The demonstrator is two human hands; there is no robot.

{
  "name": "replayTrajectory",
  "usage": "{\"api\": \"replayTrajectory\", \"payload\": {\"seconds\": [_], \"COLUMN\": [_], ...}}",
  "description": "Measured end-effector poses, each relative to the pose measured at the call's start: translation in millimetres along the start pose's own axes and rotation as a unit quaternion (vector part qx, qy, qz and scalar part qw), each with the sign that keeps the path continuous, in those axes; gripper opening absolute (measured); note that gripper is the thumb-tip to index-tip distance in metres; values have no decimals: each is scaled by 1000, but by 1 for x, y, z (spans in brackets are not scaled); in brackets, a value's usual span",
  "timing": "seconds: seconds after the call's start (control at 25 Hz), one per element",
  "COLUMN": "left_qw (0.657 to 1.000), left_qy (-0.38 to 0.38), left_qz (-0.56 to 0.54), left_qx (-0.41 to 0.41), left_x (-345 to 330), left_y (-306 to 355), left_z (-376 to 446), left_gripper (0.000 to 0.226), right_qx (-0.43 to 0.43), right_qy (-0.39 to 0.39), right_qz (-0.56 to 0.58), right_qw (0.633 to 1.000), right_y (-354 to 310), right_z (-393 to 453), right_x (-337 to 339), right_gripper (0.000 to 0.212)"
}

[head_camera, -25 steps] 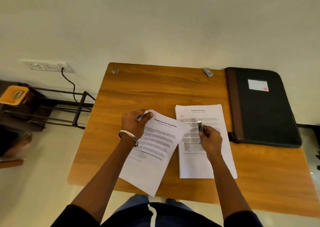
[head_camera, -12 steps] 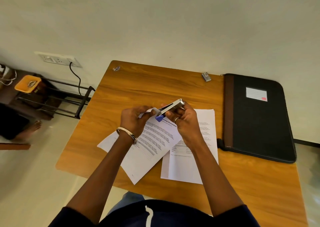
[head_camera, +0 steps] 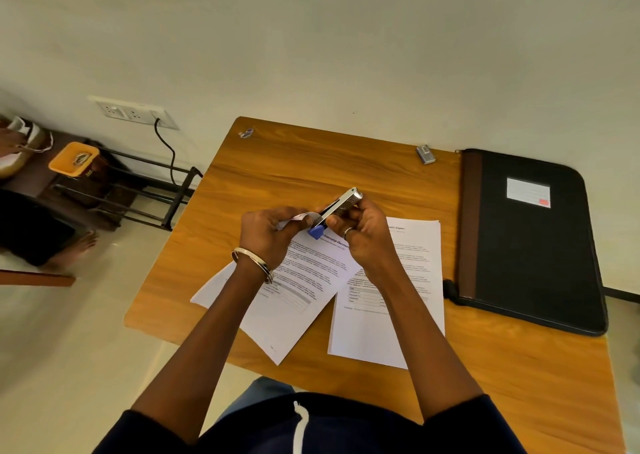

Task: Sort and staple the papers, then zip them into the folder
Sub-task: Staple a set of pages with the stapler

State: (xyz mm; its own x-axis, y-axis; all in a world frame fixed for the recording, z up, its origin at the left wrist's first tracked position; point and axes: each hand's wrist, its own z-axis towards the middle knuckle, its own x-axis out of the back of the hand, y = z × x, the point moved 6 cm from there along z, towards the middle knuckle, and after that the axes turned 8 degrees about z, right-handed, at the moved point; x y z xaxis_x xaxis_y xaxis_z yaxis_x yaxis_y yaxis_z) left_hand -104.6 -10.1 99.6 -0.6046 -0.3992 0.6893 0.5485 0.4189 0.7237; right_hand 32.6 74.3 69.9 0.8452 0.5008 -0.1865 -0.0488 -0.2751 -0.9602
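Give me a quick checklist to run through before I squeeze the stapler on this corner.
1. Left hand pinches the corner of the tilted sheets: ok.
2. Right hand has a grip on the stapler: ok.
3. Corner sits inside the stapler's mouth: cannot tell, fingers hide it.
4. Sheet edges squared up: cannot tell.
5. Second stack lies apart on the table: ok.
6. Folder within reach at right, closed: ok.
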Motion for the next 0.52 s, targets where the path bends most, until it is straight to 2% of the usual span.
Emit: {"api": "replayTrajectory", "payload": {"seconds": [0.12, 0.2, 0.32, 0.52], "left_qw": [1000, 999, 998, 997], "left_qy": [-4, -32, -50, -42], "left_qz": [-25, -24, 36, 40], "left_qx": [-7, -10, 1, -50], "left_x": [9, 14, 19, 40], "left_y": [-4, -7, -12, -18], "left_z": [2, 5, 7, 15], "left_gripper": [23, 30, 43, 32], "right_qx": [5, 14, 12, 22], "right_qy": [10, 23, 33, 81], "right_qz": [8, 12, 21, 37], "right_qw": [1000, 1000, 999, 996], "right_y": [0, -1, -2, 7], "right_z": [2, 3, 5, 8], "right_x": [-10, -17, -28, -55], "right_gripper": [24, 25, 26, 24]}}
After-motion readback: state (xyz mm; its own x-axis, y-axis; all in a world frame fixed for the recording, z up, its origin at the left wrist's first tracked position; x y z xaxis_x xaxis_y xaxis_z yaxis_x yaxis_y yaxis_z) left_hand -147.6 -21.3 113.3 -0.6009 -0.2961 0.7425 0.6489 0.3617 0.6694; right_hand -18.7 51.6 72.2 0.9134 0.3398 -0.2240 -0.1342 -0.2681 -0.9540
